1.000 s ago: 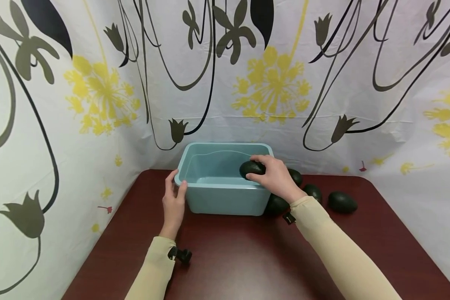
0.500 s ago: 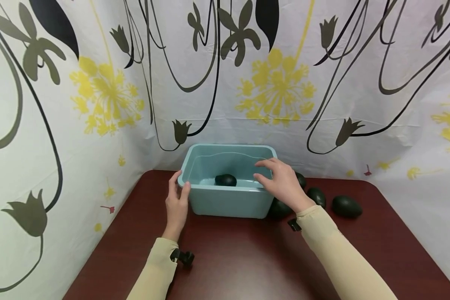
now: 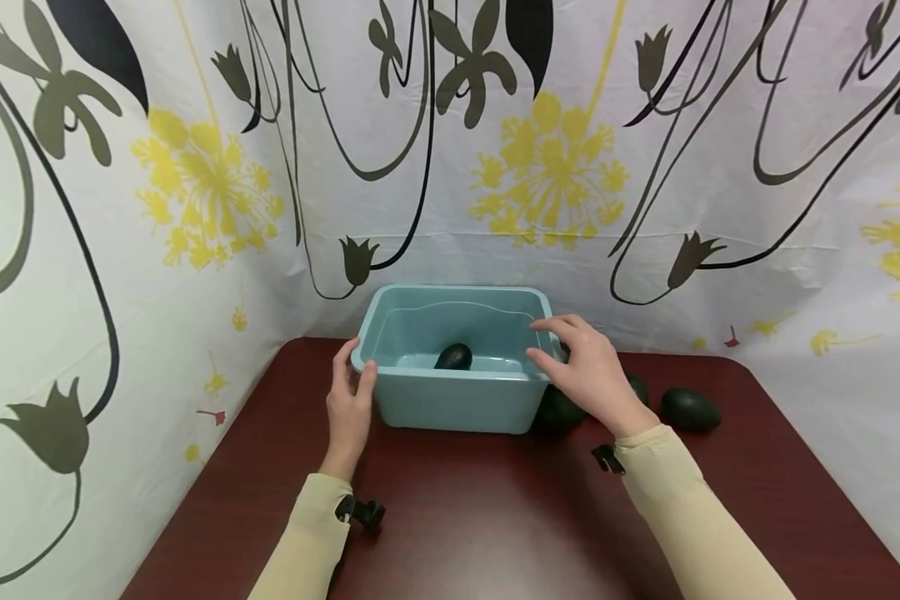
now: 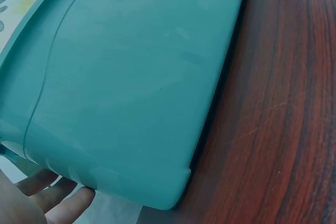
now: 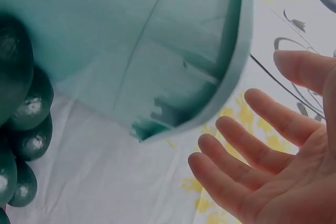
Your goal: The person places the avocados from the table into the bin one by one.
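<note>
A light blue plastic tub (image 3: 457, 404) stands at the back of the table, with one dark green avocado (image 3: 454, 357) lying inside. My left hand (image 3: 348, 412) holds the tub's left end, thumb at the front rim and fingers along the side. In the left wrist view the fingertips (image 4: 79, 203) touch the tub's wall. Over the tub's right rim, my right hand (image 3: 592, 375) hovers with fingers spread and nothing in its grasp. More avocados (image 5: 13, 66) sit right of the tub; in the head view the right hand partly hides them.
One avocado (image 3: 690, 409) lies apart at the far right of the dark red wood-grain table (image 3: 450, 508). A white cloth (image 3: 435, 208) with printed flowers hangs close behind the tub and along both sides.
My right hand let go of the avocado, which dropped into the tub and rolled a little. That hand then moved right, towards the tub's right rim. The left hand stayed in place.
</note>
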The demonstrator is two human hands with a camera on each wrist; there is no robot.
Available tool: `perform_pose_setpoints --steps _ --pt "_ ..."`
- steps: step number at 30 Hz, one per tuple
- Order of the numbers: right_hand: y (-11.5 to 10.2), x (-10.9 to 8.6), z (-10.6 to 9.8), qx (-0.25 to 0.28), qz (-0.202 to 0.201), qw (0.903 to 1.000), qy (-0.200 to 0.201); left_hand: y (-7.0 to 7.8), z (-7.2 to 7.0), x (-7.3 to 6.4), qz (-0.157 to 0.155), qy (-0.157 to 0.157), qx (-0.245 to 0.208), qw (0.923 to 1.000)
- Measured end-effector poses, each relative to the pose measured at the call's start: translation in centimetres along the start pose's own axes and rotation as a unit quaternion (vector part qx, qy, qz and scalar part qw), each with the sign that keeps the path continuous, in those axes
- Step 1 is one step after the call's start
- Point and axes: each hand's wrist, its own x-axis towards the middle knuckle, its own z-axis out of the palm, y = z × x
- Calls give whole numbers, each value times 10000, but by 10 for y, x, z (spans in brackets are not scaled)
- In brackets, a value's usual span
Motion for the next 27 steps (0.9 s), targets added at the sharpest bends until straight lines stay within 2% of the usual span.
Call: perform_pose_setpoints --steps 13,27 --pt "5 -19 -24 -159 356 9988 302 2 -2 2 -139 14 -11 9999" --pt "23 -36 -28 -217 477 9980 360 2 -2 1 -185 -17 36 9998"
